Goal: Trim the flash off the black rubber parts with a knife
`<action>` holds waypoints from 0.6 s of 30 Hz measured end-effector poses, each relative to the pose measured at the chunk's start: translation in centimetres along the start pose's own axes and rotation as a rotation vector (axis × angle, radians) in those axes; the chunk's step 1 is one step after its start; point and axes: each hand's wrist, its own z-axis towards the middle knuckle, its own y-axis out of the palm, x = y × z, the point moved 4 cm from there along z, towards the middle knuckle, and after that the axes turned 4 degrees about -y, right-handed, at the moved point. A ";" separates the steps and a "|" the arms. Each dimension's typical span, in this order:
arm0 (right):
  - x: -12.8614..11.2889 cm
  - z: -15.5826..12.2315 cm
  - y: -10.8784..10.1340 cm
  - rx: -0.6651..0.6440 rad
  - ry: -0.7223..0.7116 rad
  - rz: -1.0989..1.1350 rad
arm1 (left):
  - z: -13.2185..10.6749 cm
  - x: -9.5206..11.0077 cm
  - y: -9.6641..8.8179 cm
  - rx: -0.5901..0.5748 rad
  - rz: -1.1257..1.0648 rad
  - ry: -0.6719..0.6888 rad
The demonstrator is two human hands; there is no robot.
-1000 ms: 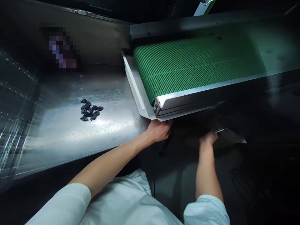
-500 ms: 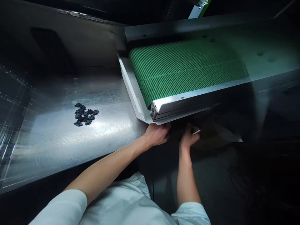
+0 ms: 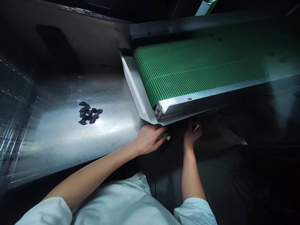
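My left hand (image 3: pixel 148 139) is just below the near corner of the conveyor, its fingers closed on a small part with brass-coloured prongs (image 3: pixel 168 137). Most of that part is hidden by the fingers. To the right, under the conveyor's near edge, my right hand (image 3: pixel 192 135) is curled around a small pale strip (image 3: pixel 196 127). Shadow hides the rest of the strip and some of the fingers. A cluster of small round black plastic parts (image 3: pixel 89 114) lies on the metal tray to the left, apart from both hands.
A green ribbed conveyor belt (image 3: pixel 182 65) runs off to the right, edged by a metal side rail (image 3: pixel 201 95). A white guard (image 3: pixel 133 86) wraps its end. The shiny metal tray (image 3: pixel 58 137) has raised walls. A clear plastic sheet or bag (image 3: pixel 232 134) hangs dimly at right.
My left hand has moved left and slightly toward me, bringing the brass-pronged part into sight. My right hand stays under the conveyor edge with the pale strip. The whole view has shifted slightly.
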 end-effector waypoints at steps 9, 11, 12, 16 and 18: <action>-0.8 -3.8 -2.2 -0.028 0.066 0.017 | -2.9 -6.0 -6.9 0.367 -0.138 -0.425; -1.2 -4.1 -2.1 -0.028 0.066 0.025 | -1.6 -6.0 -7.2 0.357 -0.018 -0.341; -1.6 -4.1 -2.0 -0.027 0.064 0.030 | -1.0 -5.8 -7.3 0.342 0.068 -0.293; -3.2 -4.2 -1.5 -0.027 0.039 0.053 | -0.1 -4.9 -7.9 0.253 0.429 -0.184; -4.2 -4.3 -1.2 -0.053 -0.008 0.080 | -0.2 -4.7 -8.6 0.204 0.550 -0.157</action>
